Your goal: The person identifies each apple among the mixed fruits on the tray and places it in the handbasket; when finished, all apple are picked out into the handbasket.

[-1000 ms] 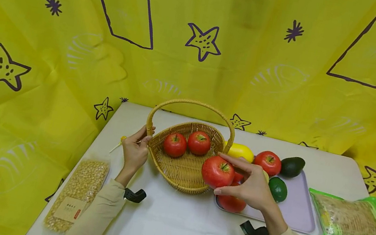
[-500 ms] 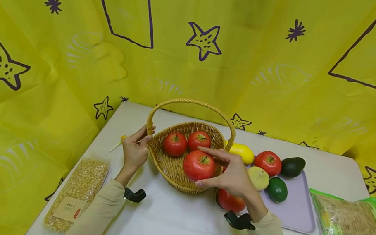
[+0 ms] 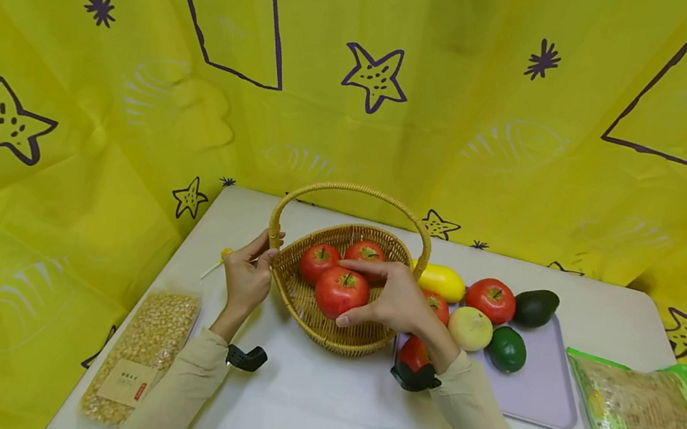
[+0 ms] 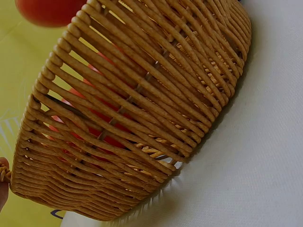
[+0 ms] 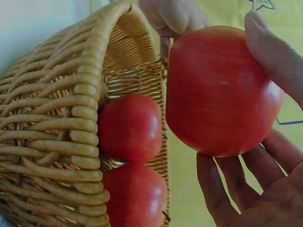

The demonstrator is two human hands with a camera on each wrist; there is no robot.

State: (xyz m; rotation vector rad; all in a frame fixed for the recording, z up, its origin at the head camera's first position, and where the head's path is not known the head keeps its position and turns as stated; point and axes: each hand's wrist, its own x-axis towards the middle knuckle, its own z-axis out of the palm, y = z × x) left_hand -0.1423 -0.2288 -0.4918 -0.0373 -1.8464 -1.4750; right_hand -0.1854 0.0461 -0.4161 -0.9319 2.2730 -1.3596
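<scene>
A red apple (image 3: 340, 294) is held by my right hand (image 3: 394, 298) between thumb and fingers, above the wicker basket (image 3: 355, 345). In the right wrist view this apple (image 5: 222, 94) is outside the rim level, with the fingers beneath and the thumb on top. Two more apples lie inside the basket, one at the left (image 3: 317, 262) and one at the back (image 3: 366, 251), partly behind my right fingers. My left hand (image 3: 246, 278) grips the basket's left end where the arched handle (image 3: 358, 188) meets the rim. The left wrist view shows mostly the woven side (image 4: 137, 94).
Right of the basket, a lilac tray (image 3: 550, 389) bears red apples (image 3: 491, 300), an avocado (image 3: 536, 308), a dark green fruit (image 3: 507, 349), a pale yellow fruit (image 3: 470, 329) and a yellow one (image 3: 444, 284). Bags of corn kernels (image 3: 145, 340) and brownish food (image 3: 651, 404) lie at the sides.
My right hand has carried the apple leftward from near the tray to over the basket's middle. My left hand and the basket have stayed in place.
</scene>
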